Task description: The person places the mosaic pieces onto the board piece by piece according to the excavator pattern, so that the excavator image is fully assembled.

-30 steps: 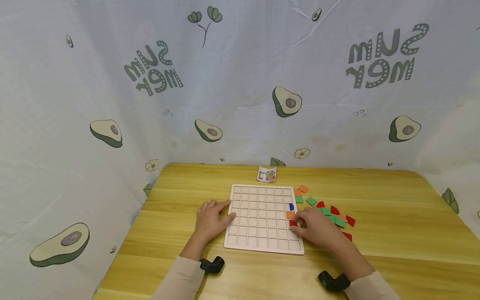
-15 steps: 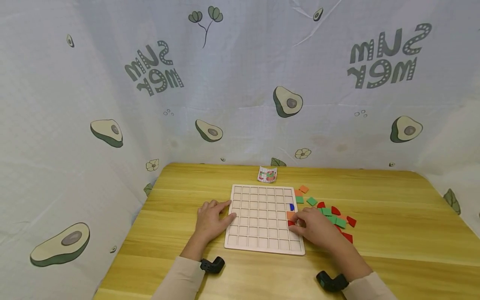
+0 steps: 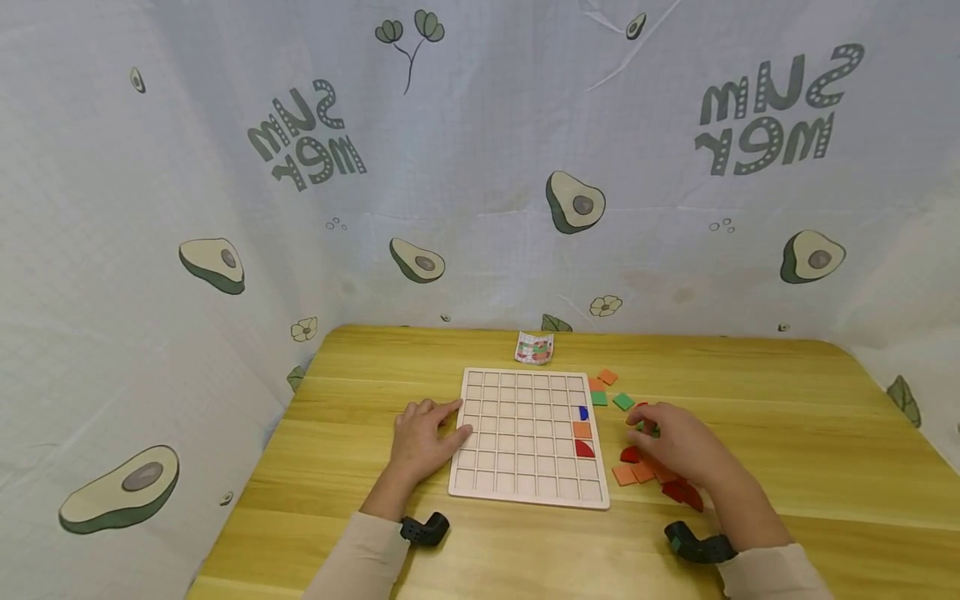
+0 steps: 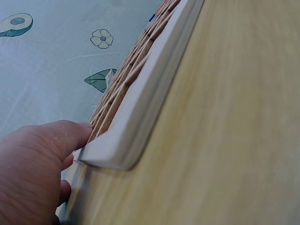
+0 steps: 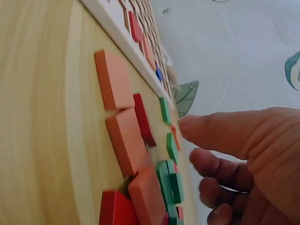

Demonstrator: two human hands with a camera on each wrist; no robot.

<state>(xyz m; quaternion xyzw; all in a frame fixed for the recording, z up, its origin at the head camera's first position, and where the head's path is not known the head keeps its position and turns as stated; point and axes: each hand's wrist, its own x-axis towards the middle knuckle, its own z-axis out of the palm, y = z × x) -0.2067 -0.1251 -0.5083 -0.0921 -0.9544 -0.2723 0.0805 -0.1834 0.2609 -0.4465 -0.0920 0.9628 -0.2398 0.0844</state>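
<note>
A pale wooden grid board point(image 3: 517, 446) lies flat on the table. In its right-hand column sit a blue piece point(image 3: 583, 413), an orange square tile point(image 3: 582, 430) and a red quarter-round tile point(image 3: 585, 449). My left hand point(image 3: 424, 442) rests at the board's left edge, fingers relaxed, with its thumb point(image 4: 70, 136) touching the frame in the left wrist view. Above the pile of loose tiles point(image 3: 643, 473) right of the board is my right hand point(image 3: 678, 442). Its thumb point(image 5: 211, 131) and fingers stand apart with nothing between them; the hand covers part of the pile.
A small card with a coloured grid pattern point(image 3: 535, 348) stands behind the board. Loose green point(image 3: 623, 402) and orange point(image 3: 607, 377) tiles lie near the board's upper right corner. A printed cloth point(image 3: 480, 167) hangs behind the table.
My right hand has let go of the red quarter-round tile, which now lies in its cell, and has moved right over the pile, where several tiles have shifted. The left hand stays put.
</note>
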